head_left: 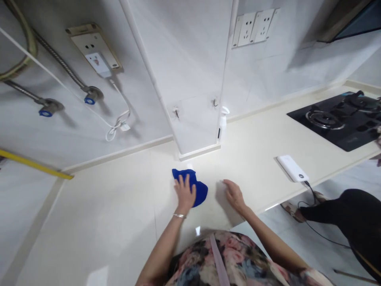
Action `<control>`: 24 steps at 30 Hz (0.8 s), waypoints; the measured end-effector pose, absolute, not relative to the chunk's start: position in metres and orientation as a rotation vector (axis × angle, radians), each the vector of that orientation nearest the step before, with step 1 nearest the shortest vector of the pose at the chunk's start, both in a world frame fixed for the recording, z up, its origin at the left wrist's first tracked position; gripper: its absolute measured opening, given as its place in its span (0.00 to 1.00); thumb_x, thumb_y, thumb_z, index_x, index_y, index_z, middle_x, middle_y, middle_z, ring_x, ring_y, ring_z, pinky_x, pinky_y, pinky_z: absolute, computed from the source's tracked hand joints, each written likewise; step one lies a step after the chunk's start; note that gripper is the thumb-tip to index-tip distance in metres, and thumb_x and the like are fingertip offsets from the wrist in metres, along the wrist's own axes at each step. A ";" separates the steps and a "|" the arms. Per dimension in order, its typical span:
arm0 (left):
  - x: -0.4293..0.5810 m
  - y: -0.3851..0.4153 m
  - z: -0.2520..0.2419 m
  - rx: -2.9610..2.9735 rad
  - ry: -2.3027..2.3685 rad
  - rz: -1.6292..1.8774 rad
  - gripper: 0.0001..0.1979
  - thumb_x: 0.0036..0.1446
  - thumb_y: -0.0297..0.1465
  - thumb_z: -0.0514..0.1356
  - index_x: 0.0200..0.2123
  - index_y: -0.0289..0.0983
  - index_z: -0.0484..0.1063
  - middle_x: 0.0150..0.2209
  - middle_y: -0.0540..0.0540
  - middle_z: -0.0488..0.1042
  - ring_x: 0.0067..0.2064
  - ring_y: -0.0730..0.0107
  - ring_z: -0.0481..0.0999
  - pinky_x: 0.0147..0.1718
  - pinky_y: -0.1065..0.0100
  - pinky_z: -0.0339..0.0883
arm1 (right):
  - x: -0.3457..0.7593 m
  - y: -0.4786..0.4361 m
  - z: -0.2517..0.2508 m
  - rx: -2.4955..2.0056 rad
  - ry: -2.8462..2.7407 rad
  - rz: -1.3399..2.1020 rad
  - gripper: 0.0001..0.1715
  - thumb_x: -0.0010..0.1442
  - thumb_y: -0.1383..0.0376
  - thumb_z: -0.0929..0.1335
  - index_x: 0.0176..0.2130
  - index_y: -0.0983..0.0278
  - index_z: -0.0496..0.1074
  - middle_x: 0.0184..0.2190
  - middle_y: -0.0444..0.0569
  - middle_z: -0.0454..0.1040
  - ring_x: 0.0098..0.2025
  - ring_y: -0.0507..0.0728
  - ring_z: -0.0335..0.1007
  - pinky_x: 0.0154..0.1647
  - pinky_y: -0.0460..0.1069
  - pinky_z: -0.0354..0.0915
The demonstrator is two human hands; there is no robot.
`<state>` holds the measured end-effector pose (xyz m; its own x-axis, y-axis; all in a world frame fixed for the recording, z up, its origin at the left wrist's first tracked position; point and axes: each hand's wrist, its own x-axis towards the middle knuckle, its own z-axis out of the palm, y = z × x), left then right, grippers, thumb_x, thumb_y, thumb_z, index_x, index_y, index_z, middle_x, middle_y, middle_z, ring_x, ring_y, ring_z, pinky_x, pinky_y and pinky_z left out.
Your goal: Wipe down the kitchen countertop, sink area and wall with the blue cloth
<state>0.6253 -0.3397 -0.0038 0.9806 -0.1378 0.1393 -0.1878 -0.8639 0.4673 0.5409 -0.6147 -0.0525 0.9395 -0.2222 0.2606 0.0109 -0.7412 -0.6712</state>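
- Where the square wall column [196, 103] meets the desk's back edge, we see a blue cloth [201, 192], soft and crumpled into a lobed patch. It lies on the desk [119, 206], a glossy cream slab with a faint seam.
- Our left hand [185, 193], with a thin metal bangle [179, 215] at its wrist, lies flat on the cloth's middle. Its grip is released: the fingers are spread and press down, closing round nothing.
- Our right hand [234, 194] rests just beside the cloth without touching it, palm down on bare desk. Its grip is likewise released, the fingers loosely extended.
- A slim white spray bottle [222, 123] stands against the column's right side at the back edge.
- A flat white power bank [292, 168] lies near the front edge to the right, with a black cable [311, 193] dropping from it.
- A black glass hob [339, 119] sits at the desk's far right end.
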 end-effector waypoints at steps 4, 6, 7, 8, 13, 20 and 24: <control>0.596 -0.383 -0.015 2.672 -0.492 0.186 0.26 0.66 0.40 0.59 0.65 0.42 0.73 0.75 0.33 0.52 0.77 0.26 0.34 0.69 0.22 0.37 | 0.500 -0.661 -0.070 -2.531 -0.002 -0.559 0.25 0.63 0.69 0.59 0.54 0.62 0.75 0.58 0.55 0.76 0.63 0.60 0.71 0.65 0.60 0.69; 0.592 -0.376 -0.017 2.685 -0.549 0.210 0.25 0.66 0.39 0.59 0.64 0.44 0.74 0.76 0.36 0.53 0.77 0.27 0.33 0.70 0.24 0.38 | 0.491 -0.673 -0.073 -2.568 -0.048 -0.565 0.26 0.63 0.70 0.59 0.55 0.62 0.75 0.60 0.55 0.75 0.65 0.60 0.69 0.66 0.61 0.68; 0.593 -0.367 -0.017 2.685 -0.576 0.205 0.24 0.66 0.39 0.59 0.64 0.45 0.75 0.75 0.37 0.53 0.77 0.29 0.34 0.70 0.26 0.40 | 0.489 -0.676 -0.073 -2.576 -0.055 -0.559 0.26 0.63 0.70 0.59 0.55 0.62 0.75 0.60 0.55 0.75 0.65 0.60 0.69 0.67 0.61 0.68; 0.594 -0.357 -0.017 2.682 -0.604 0.197 0.24 0.67 0.38 0.58 0.64 0.46 0.74 0.76 0.38 0.53 0.77 0.31 0.36 0.71 0.28 0.41 | 0.488 -0.678 -0.073 -2.579 -0.051 -0.555 0.26 0.63 0.70 0.59 0.55 0.62 0.75 0.61 0.55 0.74 0.65 0.60 0.69 0.67 0.61 0.68; 0.612 -0.293 -0.019 2.649 -0.449 0.307 0.30 0.69 0.39 0.55 0.71 0.39 0.63 0.78 0.36 0.42 0.78 0.39 0.36 0.73 0.38 0.48 | 0.491 -0.662 -0.074 -2.573 0.093 -0.592 0.25 0.61 0.72 0.59 0.54 0.63 0.73 0.59 0.58 0.75 0.63 0.61 0.71 0.66 0.64 0.69; 0.663 -0.262 -0.022 2.664 -0.134 0.323 0.34 0.71 0.43 0.51 0.72 0.29 0.59 0.74 0.32 0.57 0.76 0.41 0.48 0.74 0.39 0.41 | 0.484 -0.640 -0.079 -2.601 0.195 -0.654 0.27 0.65 0.70 0.58 0.60 0.62 0.68 0.61 0.61 0.71 0.68 0.65 0.65 0.68 0.68 0.67; 0.716 -0.276 -0.015 2.646 0.032 0.330 0.30 0.71 0.41 0.50 0.69 0.31 0.65 0.73 0.34 0.59 0.76 0.40 0.49 0.73 0.36 0.44 | 0.481 -0.642 -0.076 -2.630 0.155 -0.655 0.27 0.64 0.71 0.59 0.61 0.60 0.67 0.61 0.61 0.71 0.66 0.66 0.67 0.67 0.68 0.68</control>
